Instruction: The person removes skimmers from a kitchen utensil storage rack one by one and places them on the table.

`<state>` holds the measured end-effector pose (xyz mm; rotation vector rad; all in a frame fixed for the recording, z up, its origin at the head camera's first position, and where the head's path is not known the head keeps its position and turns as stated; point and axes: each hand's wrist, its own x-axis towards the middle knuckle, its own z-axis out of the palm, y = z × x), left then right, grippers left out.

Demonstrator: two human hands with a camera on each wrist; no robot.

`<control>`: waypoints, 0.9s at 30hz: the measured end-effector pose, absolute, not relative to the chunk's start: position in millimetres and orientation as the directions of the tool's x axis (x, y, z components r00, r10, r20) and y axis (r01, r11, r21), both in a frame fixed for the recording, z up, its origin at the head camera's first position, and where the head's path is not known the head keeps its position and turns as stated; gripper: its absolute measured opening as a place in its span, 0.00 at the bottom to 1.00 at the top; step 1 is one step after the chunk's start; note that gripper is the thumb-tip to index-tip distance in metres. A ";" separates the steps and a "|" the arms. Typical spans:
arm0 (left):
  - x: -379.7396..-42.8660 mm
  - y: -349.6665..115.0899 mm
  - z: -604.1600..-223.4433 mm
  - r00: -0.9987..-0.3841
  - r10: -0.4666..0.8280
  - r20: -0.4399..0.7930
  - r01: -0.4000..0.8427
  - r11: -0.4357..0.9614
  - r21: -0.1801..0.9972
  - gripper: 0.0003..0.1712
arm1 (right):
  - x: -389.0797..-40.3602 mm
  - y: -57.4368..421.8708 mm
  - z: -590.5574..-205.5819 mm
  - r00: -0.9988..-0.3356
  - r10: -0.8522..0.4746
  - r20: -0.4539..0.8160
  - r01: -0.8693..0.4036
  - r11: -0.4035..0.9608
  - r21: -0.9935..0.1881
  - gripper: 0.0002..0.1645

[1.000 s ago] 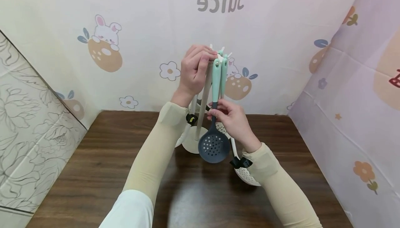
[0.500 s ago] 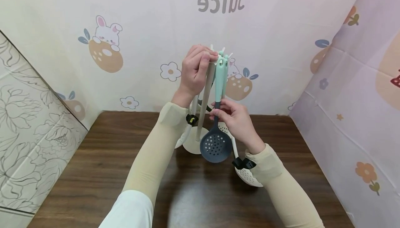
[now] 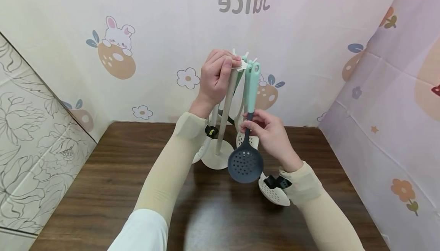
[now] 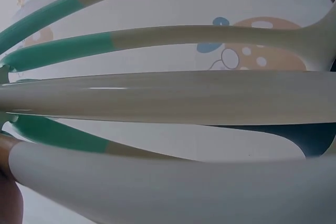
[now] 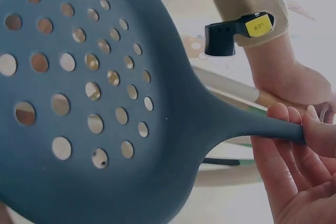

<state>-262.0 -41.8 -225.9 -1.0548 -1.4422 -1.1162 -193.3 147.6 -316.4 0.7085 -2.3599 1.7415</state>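
In the head view my right hand [image 3: 269, 136] pinches the dark neck of a skimmer [image 3: 245, 165] with a mint handle and a round perforated bowl. The same skimmer [image 5: 100, 82] fills much of the right wrist view, thumb and fingers on its neck. Its handle top, with the hanging hole showing, is just right of the hub of a cream utensil stand [image 3: 223, 121]. My left hand [image 3: 216, 75] grips the top of that stand, fingers bent over it. Behind the skimmer, other mint-handled utensils hang; in the left wrist view a utensil handle [image 4: 63, 48] runs beside the stand's post [image 4: 173, 98].
The stand's round base [image 3: 214, 161] is on a dark wooden table [image 3: 137, 167]. White perforated utensil heads show by my right wrist [image 3: 274, 193], behind the skimmer [image 3: 254, 141] and at the left of the base [image 3: 199, 153]. A printed cloth wall [image 3: 154, 44] stands close behind.
My right hand has moved right with the skimmer, and its handle top has shifted from in front of the stand's hub to the right of it. My left hand stays on the stand.
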 end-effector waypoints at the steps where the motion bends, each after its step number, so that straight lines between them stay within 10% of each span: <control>1: -262.1 -41.9 -226.0 -0.131 0.061 0.990 0.974 0.197 0.117 0.13 | -193.3 149.8 -316.9 -0.886 -0.294 0.358 -0.430 0.234 -0.872 0.14; 27: -264.5 -44.4 -227.3 -0.162 0.064 0.985 0.971 0.191 0.147 0.15 | -217.7 220.9 -348.8 -0.949 -0.285 0.131 -0.252 0.443 -0.860 0.22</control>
